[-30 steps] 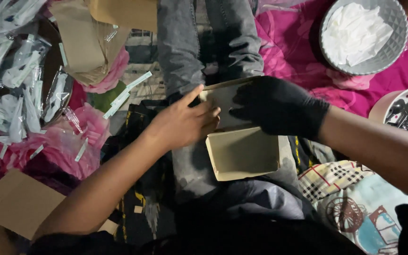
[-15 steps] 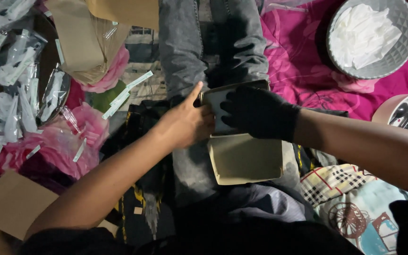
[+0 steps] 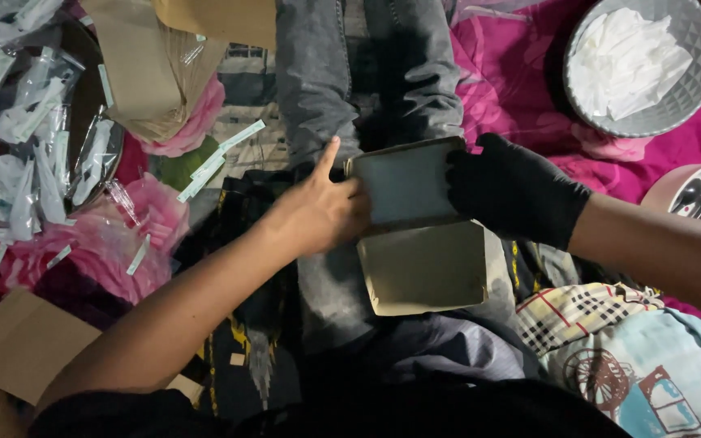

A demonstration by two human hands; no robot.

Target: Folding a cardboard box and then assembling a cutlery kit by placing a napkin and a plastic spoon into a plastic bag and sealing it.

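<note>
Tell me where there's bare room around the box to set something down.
Freest is the pink cloth between the grey trouser legs and the grey basket. The left side is crowded with plastic sachets and brown paper bags. Both hands, left hand and gloved right hand, occupy the cardboard box.

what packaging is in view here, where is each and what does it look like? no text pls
Folding paper box: centre, on the lap, held by the bare left hand and gloved right hand; tan, hinged, open.
Clear plastic sachets: heap at far left; see-through with white contents.
Brown paper bags: top left; flat, tan.
Cardboard sheet: bottom left; plain brown.
</note>
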